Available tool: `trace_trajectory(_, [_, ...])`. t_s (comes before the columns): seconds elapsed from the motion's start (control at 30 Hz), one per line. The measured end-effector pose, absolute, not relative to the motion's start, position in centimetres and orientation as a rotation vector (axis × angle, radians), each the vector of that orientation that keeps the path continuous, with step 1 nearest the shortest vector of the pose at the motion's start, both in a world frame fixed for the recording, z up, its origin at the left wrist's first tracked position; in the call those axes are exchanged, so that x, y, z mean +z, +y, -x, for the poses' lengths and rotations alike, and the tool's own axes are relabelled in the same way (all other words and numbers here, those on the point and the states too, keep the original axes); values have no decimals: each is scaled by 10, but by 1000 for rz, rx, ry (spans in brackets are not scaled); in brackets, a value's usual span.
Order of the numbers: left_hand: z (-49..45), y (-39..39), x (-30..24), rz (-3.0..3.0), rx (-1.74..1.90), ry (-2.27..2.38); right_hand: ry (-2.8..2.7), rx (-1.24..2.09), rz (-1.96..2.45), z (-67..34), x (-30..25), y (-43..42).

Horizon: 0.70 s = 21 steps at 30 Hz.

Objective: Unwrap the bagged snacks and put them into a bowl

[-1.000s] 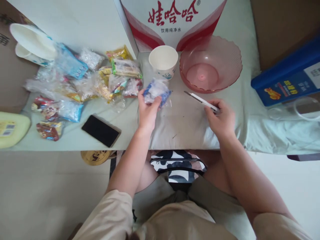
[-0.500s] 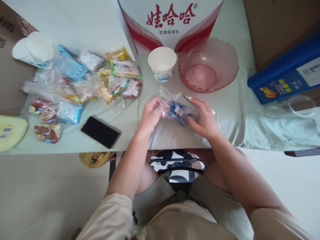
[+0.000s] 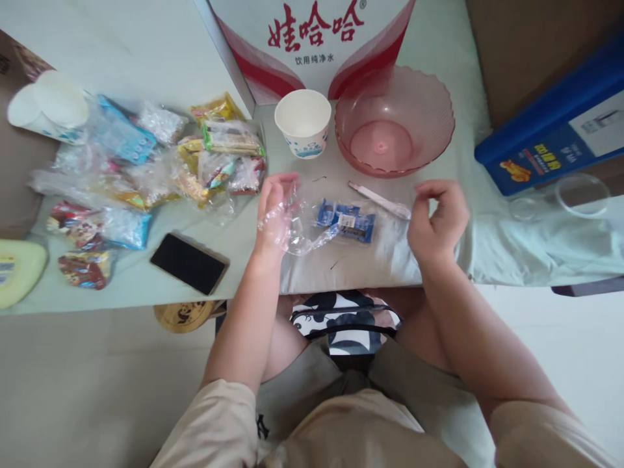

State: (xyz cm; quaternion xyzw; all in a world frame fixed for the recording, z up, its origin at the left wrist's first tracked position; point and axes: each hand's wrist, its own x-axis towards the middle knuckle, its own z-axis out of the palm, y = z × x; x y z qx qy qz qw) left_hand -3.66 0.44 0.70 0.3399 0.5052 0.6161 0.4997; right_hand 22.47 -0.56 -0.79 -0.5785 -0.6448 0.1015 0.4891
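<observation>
My left hand (image 3: 273,218) has its fingers closed on a clear plastic bag (image 3: 305,227), crumpled and trailing to the right. Just beyond the bag, blue-wrapped small packets (image 3: 358,224) lie on the cloth, partly under its loose film. My right hand (image 3: 439,224) is raised to the right of them with curled fingers; a pale spot shows between thumb and forefinger, and I cannot make out what it is. Between the packets and that hand lies a slim whitish cutter (image 3: 383,200), its narrow tip pointing up-left.
Behind stand a white paper cup (image 3: 303,127) and a pink bowl (image 3: 394,123). At left are a phone (image 3: 189,262), a pile of wrapped snacks (image 3: 146,162) and more paper cups (image 3: 61,107). A blue box (image 3: 546,136) and a clear plastic cup (image 3: 580,196) are at right.
The blue packets now lie uncovered on the cloth. My left hand has moved left with the clear bag. My right hand has drawn away to the right and curled, revealing the cutter.
</observation>
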Motion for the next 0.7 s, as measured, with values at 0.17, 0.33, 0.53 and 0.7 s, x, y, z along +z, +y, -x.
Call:
trace_trajectory(0.17, [40, 5, 10, -1010, 1086, 1325, -2194, 470, 1193, -203, 6, -30])
trace_trajectory(0.33, [49, -5, 14, -1340, 857, 1467, -2159, 688, 1311, -203, 12, -41])
trace_trajectory(0.53, [50, -12, 10, -1830, 561, 1499, -2385, 647, 1456, -205, 4, -36])
trace_trajectory(0.7, [48, -4, -3, -1693, 775, 1616, -2335, 481, 1358, -196, -1, -34])
